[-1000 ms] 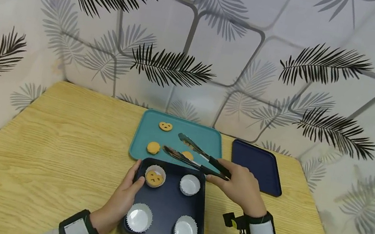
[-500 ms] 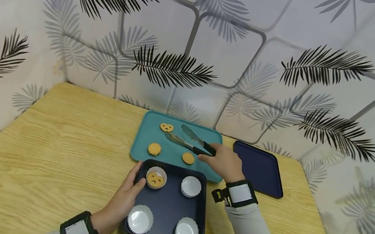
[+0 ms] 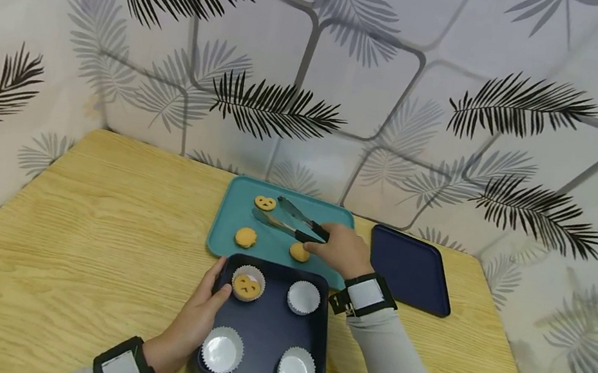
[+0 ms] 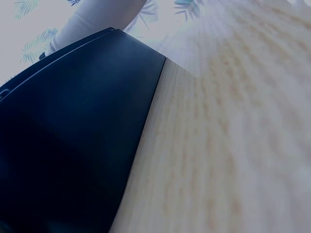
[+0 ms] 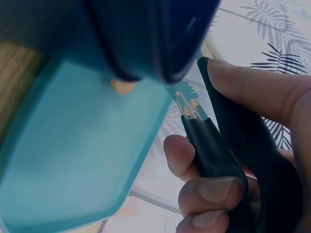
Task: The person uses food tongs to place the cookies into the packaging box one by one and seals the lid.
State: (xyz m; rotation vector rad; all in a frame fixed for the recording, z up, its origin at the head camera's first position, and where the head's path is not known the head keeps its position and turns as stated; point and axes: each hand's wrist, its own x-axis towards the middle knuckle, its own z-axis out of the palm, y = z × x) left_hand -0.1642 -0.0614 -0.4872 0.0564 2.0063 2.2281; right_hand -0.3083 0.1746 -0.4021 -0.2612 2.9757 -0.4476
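Black-handled tongs (image 3: pixel 287 229) in right hand (image 3: pixel 346 251), long axis aslant, tips (image 3: pixel 265 217) forward-left.

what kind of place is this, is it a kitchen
Not clearly a kitchen; more likely an indoor tabletop set up for a food-sorting activity. A table stands before a leaf-print backdrop, with cookies on a teal tray.

From the head view we get bright, even light, with a white glare on the worktop (image 3: pixel 92 232) at six o'clock. Our left wrist view turns bluish, hazy toward one o'clock, the box (image 4: pixel 82 121) nearly black at eight. Our right wrist view is dimmer, a dark blue surface (image 5: pixel 136 34) blurred at twelve.
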